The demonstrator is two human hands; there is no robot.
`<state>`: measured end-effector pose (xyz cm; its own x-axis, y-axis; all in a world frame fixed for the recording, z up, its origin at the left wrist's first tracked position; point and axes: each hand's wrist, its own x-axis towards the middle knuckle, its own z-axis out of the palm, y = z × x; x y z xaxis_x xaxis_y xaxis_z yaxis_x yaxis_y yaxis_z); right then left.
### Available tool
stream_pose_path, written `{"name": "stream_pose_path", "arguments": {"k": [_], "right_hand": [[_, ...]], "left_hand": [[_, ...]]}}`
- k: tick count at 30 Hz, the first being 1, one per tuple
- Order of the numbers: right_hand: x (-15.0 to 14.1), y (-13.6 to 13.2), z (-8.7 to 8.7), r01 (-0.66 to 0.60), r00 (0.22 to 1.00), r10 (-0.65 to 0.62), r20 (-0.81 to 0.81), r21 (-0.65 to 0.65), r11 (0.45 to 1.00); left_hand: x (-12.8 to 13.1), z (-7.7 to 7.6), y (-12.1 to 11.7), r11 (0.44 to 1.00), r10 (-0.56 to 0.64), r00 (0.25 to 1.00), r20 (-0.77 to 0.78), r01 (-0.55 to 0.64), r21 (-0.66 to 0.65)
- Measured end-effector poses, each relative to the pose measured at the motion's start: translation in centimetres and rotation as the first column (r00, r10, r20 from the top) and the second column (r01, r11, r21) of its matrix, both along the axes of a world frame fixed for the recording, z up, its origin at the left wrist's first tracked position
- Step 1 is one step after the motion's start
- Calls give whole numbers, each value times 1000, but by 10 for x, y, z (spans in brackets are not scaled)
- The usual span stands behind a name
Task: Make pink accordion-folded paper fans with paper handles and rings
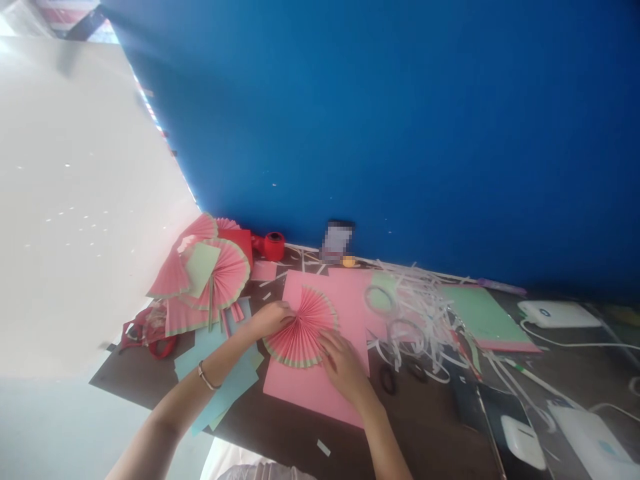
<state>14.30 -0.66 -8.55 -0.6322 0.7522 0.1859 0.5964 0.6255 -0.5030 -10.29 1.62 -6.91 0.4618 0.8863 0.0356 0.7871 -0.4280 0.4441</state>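
Note:
A pink pleated paper fan (306,337) with a green edge is spread nearly round over a large pink paper sheet (345,400). My left hand (270,320) is closed on the fan's upper left side, with its fingertips near the centre where the folds gather. On the right, my right hand (344,365) grips the fan's green-edged rim, its fingers bent over the pleats. The undersides of both hands are hidden. Light blue paper sheets (227,380) lie left of the pink sheet, partly under my left forearm.
Finished-looking pink fans (230,270) are piled at the left, beside red-handled scissors (163,343). A red tape roll (274,247) stands by the blue wall (380,120). Tangled white paper strips (415,313), a green sheet (483,313) and a white earbud case (523,441) occupy the right.

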Motion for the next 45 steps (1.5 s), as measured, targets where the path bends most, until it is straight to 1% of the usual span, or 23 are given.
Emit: {"name": "stream_pose_path", "arguments": {"k": [2,5,7,9,10,11,13,14,16,18,20,23,25,27,29,31,33,34,36,38,39,42,45], "right_hand": [[5,3,-1,-5,1000,5,1,7,1000],[14,7,0,12,1000,-12,-16,23,1000],[24,11,2,64,997,-62,-49,50,997],[40,14,6,174,982,-167,-83,86,981],[51,14,7,255,965,-247,-87,102,962],[62,14,8,354,934,-345,-89,106,929],[86,11,9,540,842,-539,-40,78,838],[97,9,8,608,792,-609,32,43,793],[114,3,6,672,731,-653,198,-36,740],[122,-4,5,702,697,-645,314,-110,704],[121,-9,5,729,669,-650,360,-143,670],[109,-12,6,765,625,-682,381,-121,633],[100,-10,8,758,628,-677,384,-106,643],[94,-7,8,732,654,-658,373,-91,675],[91,-4,8,708,678,-637,367,-94,700],[91,-2,7,698,690,-619,376,-118,706],[92,-1,7,697,691,-611,387,-132,705],[93,-1,6,703,681,-622,386,-107,703],[95,-1,4,717,649,-668,364,0,697],[97,0,3,713,630,-694,349,92,695],[98,0,2,705,630,-687,361,105,701],[102,2,4,688,623,-629,465,58,723],[102,2,15,692,587,-560,585,-2,722]], "left_hand": [[0,0,-1,1000,-15,1000,5,15,7],[0,-1,-4,1000,-1,1000,18,1,7],[0,0,-6,1000,8,1000,8,-8,9],[-1,0,-8,1000,13,1000,-2,-13,12],[-2,1,-9,1000,19,1000,-4,-19,13],[-2,2,-10,1000,28,1000,-4,-28,14],[-4,2,-12,998,56,998,-4,-55,18],[-5,3,-13,997,69,998,-2,-69,19],[-6,3,-14,996,84,996,13,-84,15],[-6,3,-15,996,93,995,47,-94,4],[-6,4,-16,995,99,990,102,-98,-14],[-3,5,-17,992,115,972,207,-101,-76],[-1,4,-19,981,157,948,278,-116,-158],[2,1,-20,955,221,908,357,-127,-269],[5,-3,-20,915,289,842,455,-103,-389],[8,-6,-21,872,352,760,546,-54,-486],[10,-7,-21,845,400,694,599,-26,-534],[11,-7,-22,844,412,678,608,-32,-536],[11,-6,-23,860,409,692,594,-76,-504],[12,-5,-25,886,385,743,547,-130,-445],[12,-4,-26,898,369,772,518,-152,-413],[14,-3,-28,931,326,837,439,-203,-302],[16,-3,-29,947,304,872,383,-236,-216]]}}
